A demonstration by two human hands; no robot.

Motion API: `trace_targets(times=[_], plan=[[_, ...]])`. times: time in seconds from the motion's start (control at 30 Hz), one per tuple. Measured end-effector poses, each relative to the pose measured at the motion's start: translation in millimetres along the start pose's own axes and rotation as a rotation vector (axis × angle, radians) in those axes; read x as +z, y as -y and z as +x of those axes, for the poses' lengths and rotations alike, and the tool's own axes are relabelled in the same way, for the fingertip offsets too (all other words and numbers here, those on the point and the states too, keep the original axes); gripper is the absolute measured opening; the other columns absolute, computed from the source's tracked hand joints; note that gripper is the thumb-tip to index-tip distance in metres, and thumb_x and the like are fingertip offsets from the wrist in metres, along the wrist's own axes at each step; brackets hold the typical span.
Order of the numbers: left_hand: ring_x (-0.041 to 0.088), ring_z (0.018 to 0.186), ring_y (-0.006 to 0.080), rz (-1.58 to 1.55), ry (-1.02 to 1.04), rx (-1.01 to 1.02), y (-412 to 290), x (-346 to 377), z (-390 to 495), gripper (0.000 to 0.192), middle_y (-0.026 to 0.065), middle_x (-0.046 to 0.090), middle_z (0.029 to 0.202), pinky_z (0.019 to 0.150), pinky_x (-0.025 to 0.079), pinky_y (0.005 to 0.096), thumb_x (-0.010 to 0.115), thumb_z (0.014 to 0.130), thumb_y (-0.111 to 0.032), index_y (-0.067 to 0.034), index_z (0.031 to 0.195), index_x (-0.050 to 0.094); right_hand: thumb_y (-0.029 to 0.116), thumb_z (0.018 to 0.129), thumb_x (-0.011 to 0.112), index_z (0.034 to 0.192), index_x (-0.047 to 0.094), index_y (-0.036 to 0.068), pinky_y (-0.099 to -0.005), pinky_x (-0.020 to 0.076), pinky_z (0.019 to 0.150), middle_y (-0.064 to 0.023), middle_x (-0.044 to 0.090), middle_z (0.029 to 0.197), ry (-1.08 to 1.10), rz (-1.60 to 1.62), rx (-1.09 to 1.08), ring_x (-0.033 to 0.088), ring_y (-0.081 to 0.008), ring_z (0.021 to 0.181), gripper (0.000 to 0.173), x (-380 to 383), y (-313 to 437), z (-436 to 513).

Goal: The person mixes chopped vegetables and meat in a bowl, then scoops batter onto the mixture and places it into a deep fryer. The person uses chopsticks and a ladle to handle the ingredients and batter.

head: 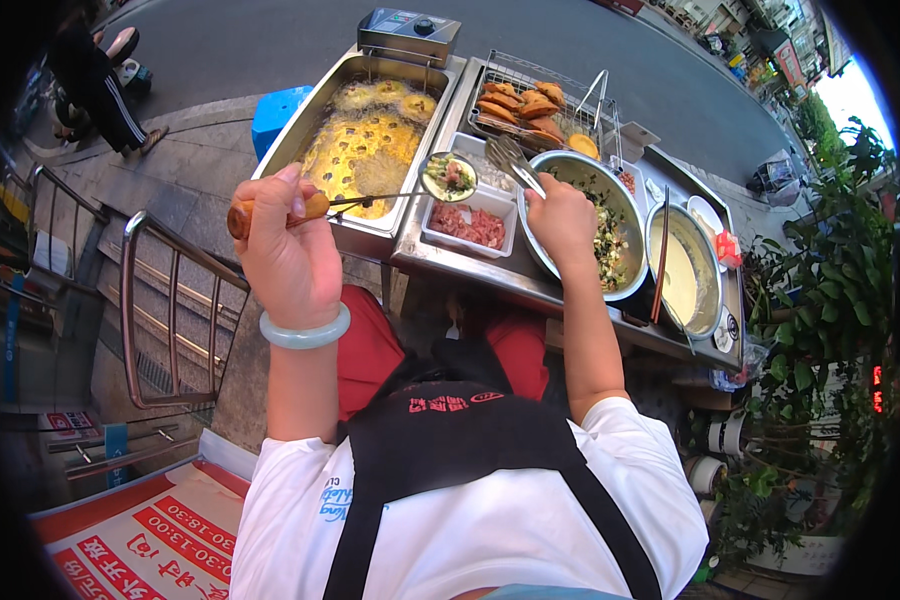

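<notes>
My left hand [292,247] grips the wooden handle [300,214] of a small metal ladle. Its round cup [448,177], holding pale batter, chopped greens and pink meat bits, hangs level between the fryer and the meat tub. In my right hand [562,221] are metal serving tongs [511,159], angled over the left rim of a large steel bowl [640,281]. Chopped greens with pale pieces [609,251] lie in that bowl, partly hidden by my forearm. Below the ladle cup, a white plastic tub [461,247] contains raw pink meat [465,223].
Several round fritters fry in the deep fryer [401,214] of bubbling oil at left. Browned fritters [521,105] fill a wire basket behind. Brown chopsticks [660,262] lean by a batter bowl [709,330] at right. A metal railing [127,300] and a person [94,82] are off left.
</notes>
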State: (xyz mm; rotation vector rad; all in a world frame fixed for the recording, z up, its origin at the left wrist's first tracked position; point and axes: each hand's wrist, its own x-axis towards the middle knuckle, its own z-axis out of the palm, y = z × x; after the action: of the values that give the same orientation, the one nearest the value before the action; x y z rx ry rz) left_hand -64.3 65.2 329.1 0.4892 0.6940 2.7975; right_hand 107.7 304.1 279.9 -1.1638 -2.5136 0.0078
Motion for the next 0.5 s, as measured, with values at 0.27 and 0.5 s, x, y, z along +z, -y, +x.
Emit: trace_targets(times=[0.27,0.5], plan=[[0.049,0.074,0.0107,-0.001,-0.007,0.027,1.4,-1.3,4.1,0.015,-0.0001,0.048,0.072,0.081,0.042,0.0263,0.067,0.086,0.002,-0.007,0.076,0.058,0.03,0.083,0.068,0.097,0.075,0.007,-0.0463,0.0559,0.079,-0.0186,0.072,0.093,0.507,-0.225,-0.07,0.07,-0.0361,0.09,0.028,47.3,8.6,-3.2],[0.049,0.075,0.011,0.015,0.011,0.027,-4.7,0.5,1.1,0.015,0.0001,0.047,0.072,0.082,0.042,0.0262,0.067,0.086,0.001,-0.007,0.077,0.058,0.018,0.079,0.062,0.097,0.076,0.007,-0.0449,0.0565,0.081,-0.0184,0.073,0.1,0.529,-0.178,-0.129,0.071,-0.0348,0.094,0.025,94.8,14.0,16.6]])
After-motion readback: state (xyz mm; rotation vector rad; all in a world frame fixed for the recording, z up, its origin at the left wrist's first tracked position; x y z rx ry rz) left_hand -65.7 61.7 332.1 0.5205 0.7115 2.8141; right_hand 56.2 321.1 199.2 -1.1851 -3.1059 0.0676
